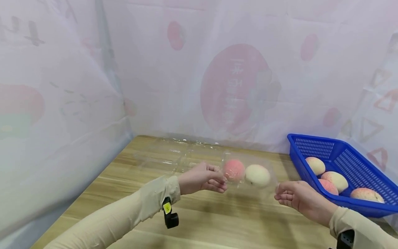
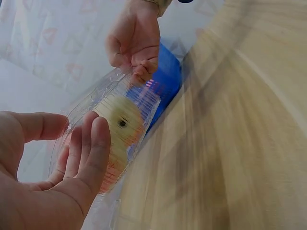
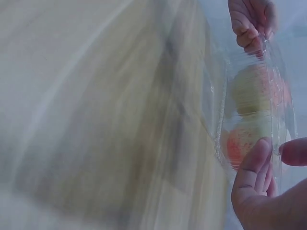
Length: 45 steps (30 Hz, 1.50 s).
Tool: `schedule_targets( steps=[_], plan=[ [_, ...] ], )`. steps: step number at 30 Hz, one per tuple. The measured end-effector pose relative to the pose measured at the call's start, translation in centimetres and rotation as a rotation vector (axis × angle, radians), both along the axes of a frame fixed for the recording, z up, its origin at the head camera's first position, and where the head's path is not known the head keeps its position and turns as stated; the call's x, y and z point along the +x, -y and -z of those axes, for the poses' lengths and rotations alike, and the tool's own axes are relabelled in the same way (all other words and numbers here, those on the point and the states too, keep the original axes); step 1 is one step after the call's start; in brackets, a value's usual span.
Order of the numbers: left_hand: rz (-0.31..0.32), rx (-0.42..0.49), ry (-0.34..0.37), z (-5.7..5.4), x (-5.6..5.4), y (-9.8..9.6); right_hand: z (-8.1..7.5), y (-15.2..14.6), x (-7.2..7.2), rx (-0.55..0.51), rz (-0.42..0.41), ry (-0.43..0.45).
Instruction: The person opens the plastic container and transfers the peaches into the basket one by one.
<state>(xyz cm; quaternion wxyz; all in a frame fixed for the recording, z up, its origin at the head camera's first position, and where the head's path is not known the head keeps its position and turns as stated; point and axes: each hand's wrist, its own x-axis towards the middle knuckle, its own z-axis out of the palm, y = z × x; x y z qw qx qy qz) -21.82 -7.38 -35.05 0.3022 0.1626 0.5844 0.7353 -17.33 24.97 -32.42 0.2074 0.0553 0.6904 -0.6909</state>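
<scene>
A clear plastic fruit box (image 1: 272, 172) is held up off the wooden table between both hands. Inside it lie a pinkish-red peach (image 1: 234, 171) and a pale cream peach (image 1: 257, 175). My left hand (image 1: 203, 178) pinches the box's left edge between thumb and fingers. At the opposite end, my right hand (image 1: 306, 200) grips the rim, its thumb on one side and fingers on the other, clearest in the right wrist view. Through the ribbed plastic, the left wrist view shows a pale peach (image 2: 120, 117) with a dark stem spot.
On the right stands a blue perforated basket (image 1: 368, 157) with several peaches, one pale peach (image 1: 315, 166) near its left wall. More clear plastic packaging (image 1: 161, 154) lies at the back left of the wooden table (image 1: 124, 183). Printed white sheets (image 1: 149, 86) enclose the back and sides.
</scene>
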Motion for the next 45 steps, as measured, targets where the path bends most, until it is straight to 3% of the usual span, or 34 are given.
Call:
schedule_targets(
  steps=[9, 19, 24, 32, 38, 45],
  plan=[
    [0.009, -0.035, -0.001, 0.8, 3.9, 1.9, 1.1, 1.0, 2.6, 0.02, -0.116, -0.033],
    [0.075, -0.04, -0.018, 2.1, 6.6, 3.6, 3.5, 1.6, 5.0, -0.009, -0.211, -0.01],
    [0.084, -0.033, -0.03, 3.1, 7.2, 4.0, 4.7, 2.3, 5.5, 0.007, -0.185, 0.009],
    [0.005, -0.061, 0.014, 4.9, 7.7, 4.2, 5.8, 3.0, 5.4, -0.001, -0.198, 0.0],
    [-0.039, -0.077, 0.046, 5.6, 7.7, 4.4, 6.2, 3.5, 4.8, 0.003, -0.188, 0.0],
    [-0.048, -0.144, 0.017, 6.2, 7.5, 5.0, 6.1, 3.8, 4.5, 0.103, -0.147, -0.054]
  ],
)
